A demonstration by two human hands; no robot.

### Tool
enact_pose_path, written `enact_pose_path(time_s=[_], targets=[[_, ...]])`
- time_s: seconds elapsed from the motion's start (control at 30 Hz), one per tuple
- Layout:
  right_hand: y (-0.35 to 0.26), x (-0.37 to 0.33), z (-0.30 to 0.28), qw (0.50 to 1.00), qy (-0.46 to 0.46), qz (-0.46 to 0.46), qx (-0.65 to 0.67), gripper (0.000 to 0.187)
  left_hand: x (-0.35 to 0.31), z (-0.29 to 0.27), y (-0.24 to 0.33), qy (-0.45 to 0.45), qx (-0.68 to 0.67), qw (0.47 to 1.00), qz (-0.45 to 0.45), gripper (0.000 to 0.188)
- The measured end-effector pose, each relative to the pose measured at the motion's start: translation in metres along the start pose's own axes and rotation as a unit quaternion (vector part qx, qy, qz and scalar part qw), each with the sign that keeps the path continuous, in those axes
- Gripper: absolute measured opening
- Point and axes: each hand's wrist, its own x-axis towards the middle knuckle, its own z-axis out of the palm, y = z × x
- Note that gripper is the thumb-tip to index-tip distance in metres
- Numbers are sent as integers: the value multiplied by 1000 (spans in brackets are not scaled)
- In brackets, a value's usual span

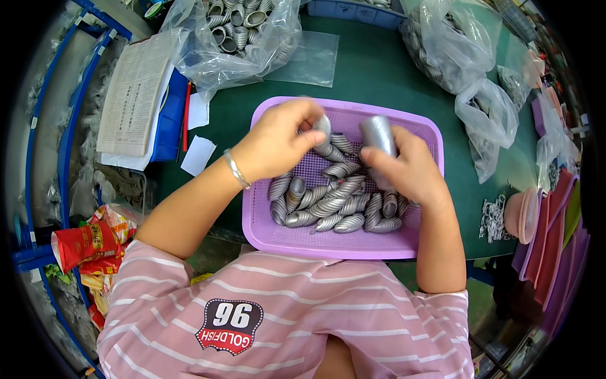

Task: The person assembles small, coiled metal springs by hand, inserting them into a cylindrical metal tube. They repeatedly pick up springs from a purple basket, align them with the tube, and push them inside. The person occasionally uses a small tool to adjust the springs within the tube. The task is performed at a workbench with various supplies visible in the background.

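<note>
A purple plastic basket (265,243) stands on the green table in front of me, with several grey spiral-ribbed tube pieces (334,201) heaped in its near half. Many have slanted ends. Over the basket's far left part, my left hand (281,136) pinches a silvery-grey ring-like piece (323,125) between thumb and fingers; motion blurs it. To the right, my right hand (407,164) is closed around a larger grey tube (378,134), held nearly upright with its top end facing away from me. The two held pieces are apart.
Clear plastic bags of similar grey parts (243,57) (445,57) lie at the back left and back right. A blue crate (356,14) stands at the far edge. Printed papers (134,95) and a red pen (187,117) are on the left; a pink tub (521,215) sits at right.
</note>
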Motion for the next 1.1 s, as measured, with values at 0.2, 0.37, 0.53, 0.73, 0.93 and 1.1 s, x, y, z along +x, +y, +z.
enact_pose_path(time_s=[0.2, 0.37, 0.53, 0.73, 0.93, 1.1], targets=[[10, 4, 1, 982, 34, 7, 188, 46, -12, 6, 5, -38, -255, 952, -166, 24], [10, 2, 6, 998, 37, -51, -28, 47, -24, 13, -4, -100, 231, 967, 39, 21], [7, 2, 8, 993, 84, -71, -30, 48, -19, 19, 1, -96, 264, 947, 156, 27], [7, 4, 6, 988, 132, -76, -15, 50, -13, 39, -5, -93, 304, 942, 106, 34], [5, 5, 4, 988, 135, -79, 6, 50, -16, 15, 10, -34, 113, 993, 32, 37], [6, 1, 12, 993, 72, -91, -7, 46, -22, 21, -13, -46, 244, 967, 49, 29]])
